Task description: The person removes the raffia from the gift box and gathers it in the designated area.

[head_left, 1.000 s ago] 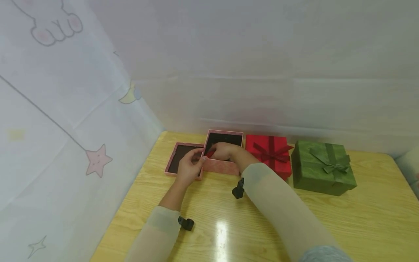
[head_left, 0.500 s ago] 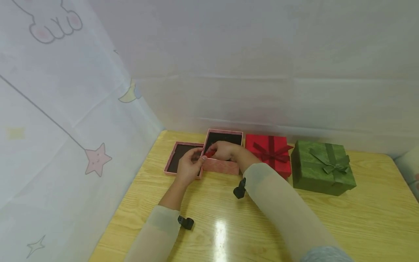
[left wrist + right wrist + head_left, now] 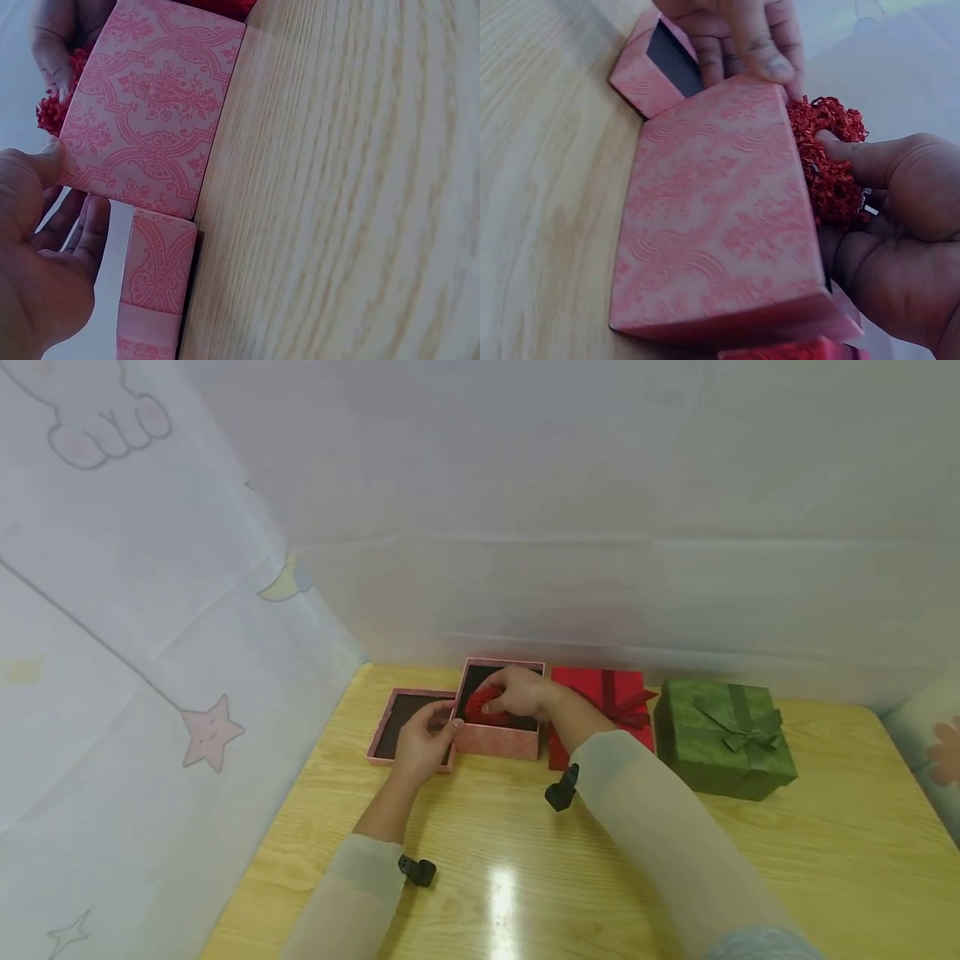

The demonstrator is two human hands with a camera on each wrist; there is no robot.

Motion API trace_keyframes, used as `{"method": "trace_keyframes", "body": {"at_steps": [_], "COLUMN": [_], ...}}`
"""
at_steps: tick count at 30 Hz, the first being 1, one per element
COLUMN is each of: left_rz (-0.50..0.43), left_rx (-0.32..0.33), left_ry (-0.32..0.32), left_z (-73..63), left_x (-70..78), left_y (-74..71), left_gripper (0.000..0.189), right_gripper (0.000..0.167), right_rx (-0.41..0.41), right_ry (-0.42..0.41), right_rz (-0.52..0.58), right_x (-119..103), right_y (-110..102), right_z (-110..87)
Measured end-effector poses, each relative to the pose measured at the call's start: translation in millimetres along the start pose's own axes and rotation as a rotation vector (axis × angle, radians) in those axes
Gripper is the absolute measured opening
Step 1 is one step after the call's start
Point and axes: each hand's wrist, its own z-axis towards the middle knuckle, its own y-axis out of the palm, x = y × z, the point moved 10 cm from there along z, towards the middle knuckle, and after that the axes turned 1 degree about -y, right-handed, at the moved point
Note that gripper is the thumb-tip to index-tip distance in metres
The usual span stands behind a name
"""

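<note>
A pink patterned box (image 3: 497, 743) stands uncovered on the table, its inside dark. At its front left corner, my left hand (image 3: 422, 743) pinches the rim, thumb on the edge and fingers along the side wall (image 3: 142, 97). My right hand (image 3: 525, 692) holds a clump of red shredded crinkle paper (image 3: 484, 703) at the opening of the box, fingers curled round it. Red strands (image 3: 826, 161) stick up above the rim in the right wrist view. A small pale bit shows at the clump's edge, too small to tell. The right fingertips are partly hidden by the box.
A shallow pink lid (image 3: 393, 727) with a dark inside lies left of the box. To the right stand a red gift box (image 3: 564, 743) and a green gift box (image 3: 720, 739), both with ribbon bows. A cloth-covered wall (image 3: 570, 585) rises behind the wooden table (image 3: 465, 827).
My right hand has risen slightly in the box, and the red paper, earlier a small patch, now shows as a fuller clump in it. My left hand stays at the box corner.
</note>
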Motion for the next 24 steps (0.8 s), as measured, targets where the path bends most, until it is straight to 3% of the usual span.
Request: {"method": "trace_keyframes", "body": {"at_steps": [6, 12, 24], "left_rz": [-0.011, 0.007, 0.003], "left_rx": [-0.005, -0.002, -0.007], "left_ry": [-0.006, -0.021, -0.036], "left_z": [2.3, 5.4, 6.5], "left_x": [-3.0, -7.9, -10.5], "left_y": [-1.8, -8.5, -8.7], "left_gripper": [0.038, 0.037, 0.036], "right_gripper": [0.038, 0.039, 0.037], "right_rx": [0.023, 0.052, 0.078], "right_ry": [-0.001, -0.01, -0.058], "right_rz": [0.075, 0.066, 0.162], "right_x": [-4, -10, -15], "right_y": [-10, -15, -29], "right_z": [-10.8, -22.4, -59.6]}}
